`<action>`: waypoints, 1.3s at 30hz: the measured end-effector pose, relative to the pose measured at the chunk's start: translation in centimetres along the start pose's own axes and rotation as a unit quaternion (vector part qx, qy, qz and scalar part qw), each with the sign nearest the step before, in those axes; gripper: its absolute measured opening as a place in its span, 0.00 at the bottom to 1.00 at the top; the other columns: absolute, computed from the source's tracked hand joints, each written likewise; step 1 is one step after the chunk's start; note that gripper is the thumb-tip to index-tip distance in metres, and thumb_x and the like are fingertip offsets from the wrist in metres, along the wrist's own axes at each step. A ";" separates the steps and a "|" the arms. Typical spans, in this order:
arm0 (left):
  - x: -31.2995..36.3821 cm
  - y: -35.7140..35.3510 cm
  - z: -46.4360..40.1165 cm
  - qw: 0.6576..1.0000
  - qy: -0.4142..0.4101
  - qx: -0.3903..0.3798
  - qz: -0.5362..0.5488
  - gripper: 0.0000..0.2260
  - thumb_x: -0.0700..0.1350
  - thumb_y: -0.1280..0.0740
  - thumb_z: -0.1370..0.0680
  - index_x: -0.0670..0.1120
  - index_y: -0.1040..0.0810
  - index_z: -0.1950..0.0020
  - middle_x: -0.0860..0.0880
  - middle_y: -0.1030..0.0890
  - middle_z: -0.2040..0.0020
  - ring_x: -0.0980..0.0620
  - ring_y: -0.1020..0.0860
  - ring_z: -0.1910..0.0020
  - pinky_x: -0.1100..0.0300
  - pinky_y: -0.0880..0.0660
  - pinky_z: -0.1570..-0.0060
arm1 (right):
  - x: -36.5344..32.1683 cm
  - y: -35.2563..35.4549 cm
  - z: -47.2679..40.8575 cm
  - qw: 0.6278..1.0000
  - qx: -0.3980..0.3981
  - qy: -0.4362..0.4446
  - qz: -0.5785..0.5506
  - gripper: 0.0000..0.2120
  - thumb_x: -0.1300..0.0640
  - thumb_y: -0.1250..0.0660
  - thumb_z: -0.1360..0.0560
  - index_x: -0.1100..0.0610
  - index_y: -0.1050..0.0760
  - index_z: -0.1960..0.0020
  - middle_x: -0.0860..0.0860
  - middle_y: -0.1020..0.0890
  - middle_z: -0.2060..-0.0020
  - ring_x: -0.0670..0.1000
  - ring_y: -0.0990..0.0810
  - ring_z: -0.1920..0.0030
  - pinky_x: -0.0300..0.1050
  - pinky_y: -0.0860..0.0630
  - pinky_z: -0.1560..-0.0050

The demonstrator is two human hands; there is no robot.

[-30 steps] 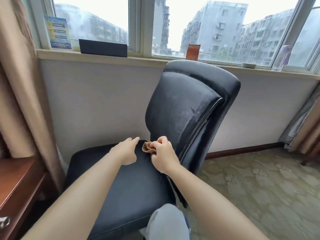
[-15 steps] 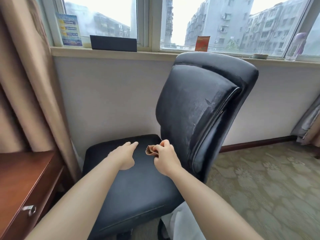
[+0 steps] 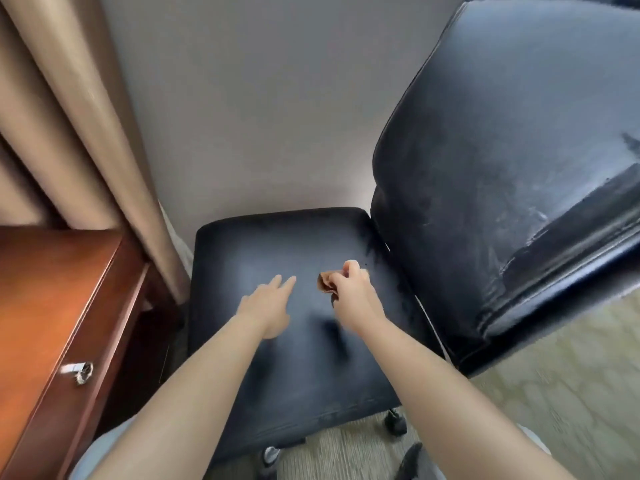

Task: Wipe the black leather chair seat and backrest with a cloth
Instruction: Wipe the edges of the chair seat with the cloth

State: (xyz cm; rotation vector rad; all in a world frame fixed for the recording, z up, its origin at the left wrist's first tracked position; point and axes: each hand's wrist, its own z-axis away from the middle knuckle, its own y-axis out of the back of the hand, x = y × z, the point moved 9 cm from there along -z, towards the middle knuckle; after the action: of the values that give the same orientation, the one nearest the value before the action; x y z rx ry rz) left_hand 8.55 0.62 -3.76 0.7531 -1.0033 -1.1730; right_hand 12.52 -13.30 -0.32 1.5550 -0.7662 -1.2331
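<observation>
Castors (image 3: pixel 394 424) and patterned carpet (image 3: pixel 554 393) showed under the seat's near edge, with both forearms reaching in from the near side. Seat (image 3: pixel 277 382) lay square ahead, its black leather dull and hazed in patches. Left hand (image 3: pixel 265 304) was over the middle of the seat, fingers straight and spread, grasping nothing; whether the palm touched the leather could not be told. Right hand (image 3: pixel 353 294) was just to its right, fingers curled tight round a bunched brown cloth (image 3: pixel 325 284), which stuck out on the hand's left side, at or just above the seat's surface near the far right corner. Backrest (image 3: pixel 502 168) rose on the right, close beside that hand, showing scuffs and pale streaks along its lower right edge. Wooden cabinet (image 3: pixel 52 306) with a metal handle (image 3: pixel 78 370) stood on the left, a curtain (image 3: pixel 86 116) behind it, and a plain wall (image 3: pixel 259 98) at the far side.

Judgement: seat wiping was in hand; the backrest looked undone. Risks noted: the chair stood on castors, so a hard push could roll or swivel it into the wall or cabinet unless the free hand steadied it. The cloth was balled small, giving little contact, so strokes could miss patches and the crease beneath the backrest.
</observation>
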 end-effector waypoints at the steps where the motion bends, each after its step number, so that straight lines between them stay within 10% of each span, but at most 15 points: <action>1: -0.5 -0.9 -0.7 1.000 0.000 -0.008 0.001 0.32 0.43 0.41 0.20 0.52 0.55 0.21 0.49 0.52 0.21 0.45 0.43 0.25 0.45 0.36 0.32 | 0.2 -1.1 -0.6 1.000 -0.001 -0.002 0.002 0.17 0.65 0.40 0.25 0.53 0.27 0.38 0.54 0.33 0.41 0.57 0.33 0.41 0.47 0.30 0.47; 12: -2.6 -6.2 -5.0 0.998 -0.009 -0.040 -0.051 0.30 0.56 0.49 0.17 0.50 0.60 0.21 0.50 0.58 0.21 0.48 0.58 0.22 0.40 0.52 0.27 | 0.9 -6.9 -2.1 0.991 0.066 0.003 0.119 0.23 0.60 0.27 0.40 0.57 0.23 0.45 0.59 0.25 0.40 0.59 0.27 0.42 0.53 0.30 0.43; 16: -3.0 -7.5 -4.7 0.992 -0.011 -0.079 -0.100 0.28 0.58 0.56 0.17 0.50 0.62 0.21 0.51 0.65 0.22 0.49 0.64 0.23 0.38 0.58 0.27 | -0.3 -8.5 1.3 0.994 0.057 0.041 0.088 0.28 0.54 0.36 0.35 0.54 0.28 0.34 0.60 0.33 0.30 0.60 0.40 0.29 0.56 0.46 0.30; 23: -3.9 -7.9 -3.8 0.989 -0.027 -0.062 -0.129 0.27 0.58 0.58 0.17 0.51 0.64 0.22 0.54 0.66 0.23 0.51 0.67 0.24 0.36 0.59 0.27 | 2.2 -12.6 5.6 0.993 -0.001 -0.019 0.117 0.29 0.39 0.48 0.24 0.52 0.33 0.28 0.56 0.33 0.29 0.57 0.35 0.29 0.54 0.44 0.32; 39: -1.8 -9.4 -1.6 0.994 -0.026 -0.014 -0.106 0.26 0.60 0.59 0.18 0.55 0.61 0.22 0.54 0.65 0.22 0.48 0.67 0.24 0.36 0.62 0.28 | 5.3 -11.8 5.3 0.986 -0.030 0.074 0.146 0.29 0.36 0.53 0.23 0.49 0.37 0.27 0.55 0.36 0.27 0.56 0.37 0.27 0.53 0.46 0.31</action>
State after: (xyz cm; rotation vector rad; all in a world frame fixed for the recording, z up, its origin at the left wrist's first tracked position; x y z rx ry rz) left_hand 6.35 0.06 -13.20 0.8252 -0.9653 -1.3931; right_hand 7.88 -15.74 -13.25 1.4088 -0.8190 -0.9080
